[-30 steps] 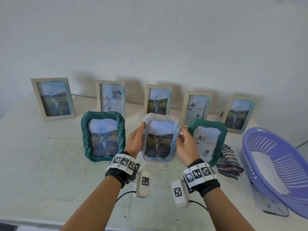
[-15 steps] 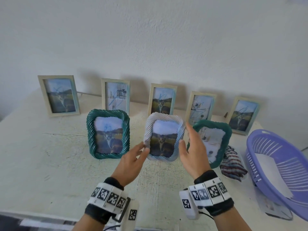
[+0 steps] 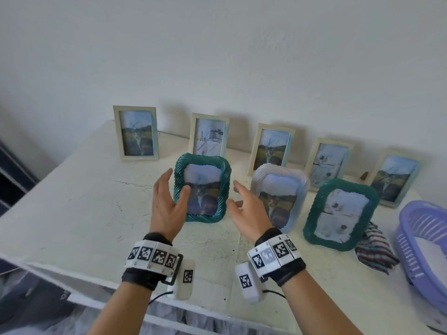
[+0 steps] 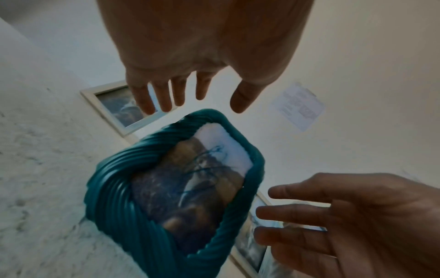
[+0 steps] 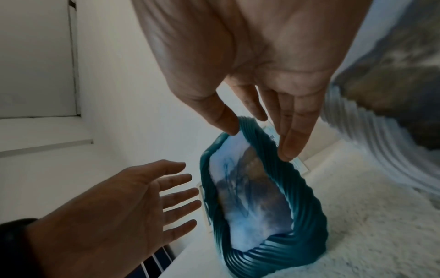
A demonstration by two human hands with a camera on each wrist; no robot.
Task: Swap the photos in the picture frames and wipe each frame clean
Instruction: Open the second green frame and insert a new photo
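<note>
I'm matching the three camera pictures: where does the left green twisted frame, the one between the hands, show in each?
Head: green frame at centre, between left hand and right hand.
Left wrist: lower centre, tilted.
Right wrist: lower right of centre.
Shared landmark: the blue scribble on its photo.

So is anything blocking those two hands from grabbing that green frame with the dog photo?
Nothing visible. The left hand and right hand are open on either side of the green frame, with only air between. The white frame stands off to the right.

Purple basket (image 3: 420, 240) cut off at the right edge.
</note>
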